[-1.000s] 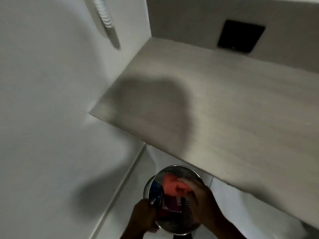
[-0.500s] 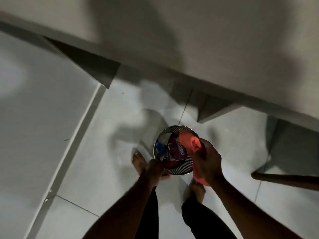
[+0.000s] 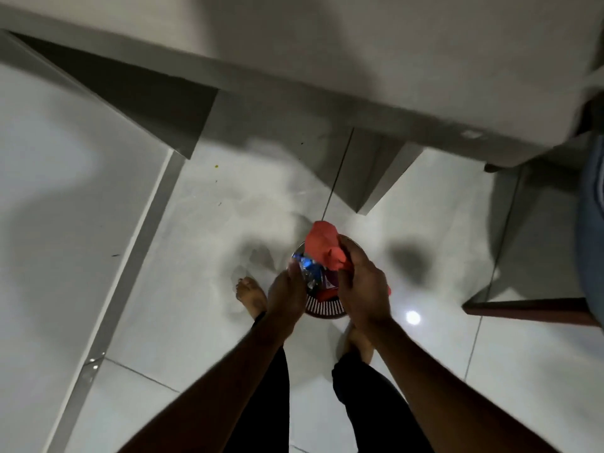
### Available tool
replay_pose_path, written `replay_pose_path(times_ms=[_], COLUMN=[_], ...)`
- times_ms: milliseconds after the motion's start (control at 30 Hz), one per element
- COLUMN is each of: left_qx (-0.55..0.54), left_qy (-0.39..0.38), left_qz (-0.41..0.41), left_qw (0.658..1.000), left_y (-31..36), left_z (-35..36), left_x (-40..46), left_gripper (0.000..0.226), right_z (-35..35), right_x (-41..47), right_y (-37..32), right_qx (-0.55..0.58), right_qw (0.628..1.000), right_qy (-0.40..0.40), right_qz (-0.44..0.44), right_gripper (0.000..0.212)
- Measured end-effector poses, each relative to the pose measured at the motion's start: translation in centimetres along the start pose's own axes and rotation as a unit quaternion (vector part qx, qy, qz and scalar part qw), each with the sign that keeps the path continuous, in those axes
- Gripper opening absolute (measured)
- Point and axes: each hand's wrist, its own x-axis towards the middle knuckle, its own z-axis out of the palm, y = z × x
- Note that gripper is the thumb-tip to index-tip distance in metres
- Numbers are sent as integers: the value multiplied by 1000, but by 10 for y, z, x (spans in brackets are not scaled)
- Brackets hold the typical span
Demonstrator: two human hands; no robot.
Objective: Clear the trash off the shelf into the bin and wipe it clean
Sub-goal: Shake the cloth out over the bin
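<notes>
A small round metal mesh bin (image 3: 323, 309) hangs low in front of my legs, above the tiled floor. My left hand (image 3: 286, 291) grips its left rim. My right hand (image 3: 362, 284) is closed on a red cloth (image 3: 323, 246) that bunches up over the bin's far rim. Inside the bin lie crumpled wrappers (image 3: 312, 273), blue, silver and purple. The pale wooden shelf (image 3: 359, 53) fills the top of the view, its surface bare where it shows.
A grey shelf bracket (image 3: 382, 178) stands against the floor under the shelf, another dark panel (image 3: 130, 103) at the left. A wooden chair rail (image 3: 529, 310) and blue fabric (image 3: 591, 230) are at the right. My bare feet (image 3: 250, 295) stand on glossy white tiles.
The view has swung down from the shelf top to the floor. The bin has come down with both hands, and the red cloth has stayed in my right hand.
</notes>
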Motion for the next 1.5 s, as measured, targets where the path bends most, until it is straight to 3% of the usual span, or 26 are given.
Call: replay_pose_path(times_ms=[67,133,267,400,500,600,667,733,800,867,967,1067,1133,1233,1500], left_qx=[-35,-27,68,138,187,175,128,65,14,-33,-68,-84,-98,-105,-48], left_qy=[-21,-46,-27,-22,-33,-56,-82,-110,-123,-129,-132,-145,-156,-188,-279], left_qz=[59,101,196,279,352,413,436,433,423,408,369,325,305,280,281], left_qw=[997,993,978,950,917,892,887,892,897,903,918,931,934,935,917], left_y=[40,74,147,193,223,265,293,318,341,361,388,413,425,444,502], left_z=[-28,-56,-113,-185,-231,-271,-293,-311,-322,-335,-354,-374,-385,-393,-312], left_x=[-40,-77,-164,-225,-262,-293,-307,-310,-301,-285,-247,-198,-172,-138,-105], left_gripper=[91,96,38,14,25,23,30,26,24,23,24,20,23,34,19], right_z=[-22,-47,-100,-150,-175,-191,-202,-215,-231,-246,-259,-260,-257,-250,-274], right_x=[-20,-42,-86,-120,-134,-121,-94,-66,-45,-26,10,53,75,101,93], right_y=[-34,-72,-158,-236,-264,-298,-315,-327,-337,-353,-386,-418,-434,-448,-416], right_qx=[3,-31,-165,-112,6,243,373,487,592,627,597,558,529,514,495], right_qw=[999,997,961,959,969,960,923,867,786,755,795,828,848,856,846], right_qy=[13,25,108,106,78,108,92,-1,-124,-155,-92,-37,-18,14,151], right_qz=[-32,-72,-194,-237,-236,-85,29,102,132,111,52,36,40,61,129], right_gripper=[43,42,48,53,72,59,44,44,48,48,41,24,25,27,36])
